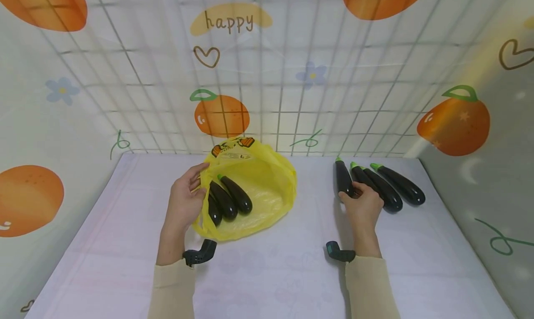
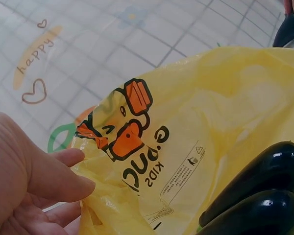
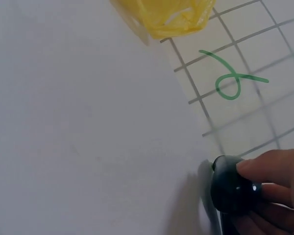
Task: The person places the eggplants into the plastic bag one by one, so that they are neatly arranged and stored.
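On the left, a yellow plastic bag (image 1: 267, 189) lies with its mouth spread, and three dark eggplants (image 1: 237, 194) rest inside it. My left hand (image 1: 183, 200) pinches the bag's left rim between thumb and fingers; the left wrist view shows the thumb (image 2: 73, 181) on the printed plastic. To the right, my right hand (image 1: 363, 207) grips the lower end of another eggplant (image 1: 343, 173), whose green stem points away from me. In the right wrist view, thumb and fingers sit around the eggplant's rounded end (image 3: 230, 191). More eggplants (image 1: 400, 184) lie right beside that hand.
A white cloth (image 1: 283, 272) covers the table. Behind it rises a grid panel (image 1: 283, 96) under a sheet printed with oranges, hearts and flowers. Similar printed sheets (image 1: 492, 207) close off both sides.
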Motion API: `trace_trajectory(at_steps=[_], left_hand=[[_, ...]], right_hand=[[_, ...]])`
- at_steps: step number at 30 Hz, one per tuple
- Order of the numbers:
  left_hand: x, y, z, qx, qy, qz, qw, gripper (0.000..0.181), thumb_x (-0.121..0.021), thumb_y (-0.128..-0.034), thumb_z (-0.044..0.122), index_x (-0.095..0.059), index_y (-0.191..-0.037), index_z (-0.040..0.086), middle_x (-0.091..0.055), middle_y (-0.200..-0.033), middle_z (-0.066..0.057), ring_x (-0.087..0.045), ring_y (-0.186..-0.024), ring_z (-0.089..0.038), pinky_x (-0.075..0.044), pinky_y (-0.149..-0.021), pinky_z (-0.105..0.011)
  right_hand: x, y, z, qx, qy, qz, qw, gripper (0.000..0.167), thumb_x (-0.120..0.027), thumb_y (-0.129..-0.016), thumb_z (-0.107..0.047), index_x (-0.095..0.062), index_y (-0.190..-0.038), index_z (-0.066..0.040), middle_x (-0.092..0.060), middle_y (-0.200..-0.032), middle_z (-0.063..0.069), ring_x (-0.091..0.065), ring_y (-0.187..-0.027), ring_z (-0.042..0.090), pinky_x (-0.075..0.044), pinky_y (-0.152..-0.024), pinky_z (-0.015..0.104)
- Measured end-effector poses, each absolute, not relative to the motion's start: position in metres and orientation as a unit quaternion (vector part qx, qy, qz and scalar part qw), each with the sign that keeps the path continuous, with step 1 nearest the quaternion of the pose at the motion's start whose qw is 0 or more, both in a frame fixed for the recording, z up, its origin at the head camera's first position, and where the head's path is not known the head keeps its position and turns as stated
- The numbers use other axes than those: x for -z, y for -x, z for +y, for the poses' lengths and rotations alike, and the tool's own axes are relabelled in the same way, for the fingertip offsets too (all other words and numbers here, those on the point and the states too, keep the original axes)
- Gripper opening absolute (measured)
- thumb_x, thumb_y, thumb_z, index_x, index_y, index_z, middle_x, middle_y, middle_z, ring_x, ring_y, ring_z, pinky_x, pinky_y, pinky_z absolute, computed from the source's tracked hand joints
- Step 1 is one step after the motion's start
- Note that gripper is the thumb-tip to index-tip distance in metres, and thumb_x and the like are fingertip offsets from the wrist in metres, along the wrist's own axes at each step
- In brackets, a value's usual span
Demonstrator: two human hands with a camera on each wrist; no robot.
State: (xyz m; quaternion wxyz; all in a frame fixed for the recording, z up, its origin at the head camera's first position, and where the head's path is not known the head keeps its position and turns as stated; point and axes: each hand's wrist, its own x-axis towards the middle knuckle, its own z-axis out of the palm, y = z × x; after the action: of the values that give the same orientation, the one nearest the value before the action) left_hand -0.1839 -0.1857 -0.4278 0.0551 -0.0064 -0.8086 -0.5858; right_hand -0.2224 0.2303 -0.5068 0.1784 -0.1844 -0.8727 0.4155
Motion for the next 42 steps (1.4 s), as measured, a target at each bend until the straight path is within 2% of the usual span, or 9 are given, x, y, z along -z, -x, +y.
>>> trace_trajectory(at_steps=[7,13,15,19,22,25,28,34,42], left_hand=[[0.428,0.184,-0.185,0.594,0.003,-0.803,0.053,0.063,-0.050,-0.0988,-0.016,-0.055,-0.152,0.017,-0.057,-0.151,-0.008,-0.057,-0.135,-0.026,-0.052,-0.109,-0.045],[0.427,0.183,-0.185,0.593,0.004,-0.803,0.056,0.064,-0.051,-0.0981,-0.016,-0.055,-0.153,0.016,-0.056,-0.151,-0.006,-0.058,-0.134,-0.025,-0.054,-0.107,-0.042],[0.426,0.183,-0.185,0.593,0.005,-0.803,0.056,0.063,-0.051,-0.0981,-0.016,-0.055,-0.153,0.016,-0.056,-0.151,-0.006,-0.059,-0.134,-0.024,-0.054,-0.106,-0.041],[0.426,0.183,-0.185,0.595,0.005,-0.802,0.057,0.063,-0.052,-0.0982,-0.015,-0.054,-0.153,0.015,-0.058,-0.150,-0.006,-0.060,-0.133,-0.023,-0.055,-0.104,-0.040],[0.427,0.183,-0.185,0.596,0.003,-0.801,0.058,0.063,-0.052,-0.0983,-0.015,-0.055,-0.152,0.016,-0.058,-0.150,-0.005,-0.061,-0.132,-0.022,-0.056,-0.103,-0.039],[0.428,0.184,-0.185,0.597,0.005,-0.800,0.059,0.063,-0.051,-0.0982,-0.016,-0.056,-0.152,0.017,-0.058,-0.150,-0.006,-0.060,-0.132,-0.023,-0.056,-0.103,-0.038],[0.428,0.184,-0.185,0.597,0.011,-0.800,0.063,0.063,-0.051,-0.0979,-0.016,-0.056,-0.152,0.017,-0.058,-0.150,-0.006,-0.060,-0.132,-0.024,-0.056,-0.103,-0.038],[0.429,0.184,-0.185,0.598,0.013,-0.799,0.063,0.064,-0.051,-0.0977,-0.016,-0.055,-0.152,0.017,-0.058,-0.150,-0.006,-0.061,-0.132,-0.022,-0.056,-0.102,-0.037],[0.430,0.184,-0.185,0.598,0.012,-0.799,0.062,0.064,-0.050,-0.0975,-0.017,-0.056,-0.152,0.017,-0.059,-0.149,-0.006,-0.060,-0.132,-0.022,-0.056,-0.103,-0.038]], right_hand=[[0.498,0.219,0.233,-0.423,0.164,-0.868,0.201,0.048,-0.081,-0.086,-0.006,-0.068,-0.131,0.008,-0.071,-0.118,0.032,-0.068,-0.110,0.047,-0.029,-0.114,0.058],[0.484,0.215,0.233,-0.447,0.176,-0.856,0.194,0.049,-0.080,-0.088,-0.006,-0.068,-0.134,0.004,-0.071,-0.123,0.029,-0.068,-0.114,0.043,-0.043,-0.109,0.054],[0.481,0.215,0.234,-0.451,0.175,-0.852,0.201,0.049,-0.080,-0.087,-0.006,-0.069,-0.134,0.003,-0.071,-0.122,0.028,-0.070,-0.112,0.042,-0.040,-0.111,0.053],[0.472,0.213,0.232,-0.452,0.173,-0.850,0.207,0.050,-0.080,-0.087,-0.005,-0.069,-0.135,0.002,-0.072,-0.122,0.027,-0.072,-0.111,0.040,-0.045,-0.110,0.051],[0.464,0.211,0.231,-0.453,0.174,-0.849,0.208,0.049,-0.080,-0.088,-0.006,-0.069,-0.136,0.001,-0.072,-0.124,0.025,-0.072,-0.113,0.037,-0.055,-0.102,0.046],[0.455,0.208,0.229,-0.461,0.177,-0.844,0.211,0.049,-0.081,-0.089,-0.007,-0.069,-0.136,-0.002,-0.072,-0.125,0.022,-0.072,-0.114,0.034,-0.059,-0.093,0.030],[0.445,0.204,0.227,-0.470,0.177,-0.837,0.217,0.049,-0.081,-0.090,-0.009,-0.070,-0.137,-0.004,-0.072,-0.126,0.020,-0.072,-0.114,0.033,-0.060,-0.086,0.022],[0.430,0.198,0.221,-0.476,0.173,-0.832,0.227,0.049,-0.082,-0.090,-0.010,-0.070,-0.137,-0.006,-0.072,-0.129,0.016,-0.072,-0.115,0.030,-0.060,-0.092,0.029],[0.420,0.193,0.213,-0.492,0.161,-0.823,0.235,0.048,-0.082,-0.089,-0.011,-0.071,-0.136,-0.007,-0.073,-0.127,0.012,-0.072,-0.116,0.026,-0.059,-0.093,0.026]])
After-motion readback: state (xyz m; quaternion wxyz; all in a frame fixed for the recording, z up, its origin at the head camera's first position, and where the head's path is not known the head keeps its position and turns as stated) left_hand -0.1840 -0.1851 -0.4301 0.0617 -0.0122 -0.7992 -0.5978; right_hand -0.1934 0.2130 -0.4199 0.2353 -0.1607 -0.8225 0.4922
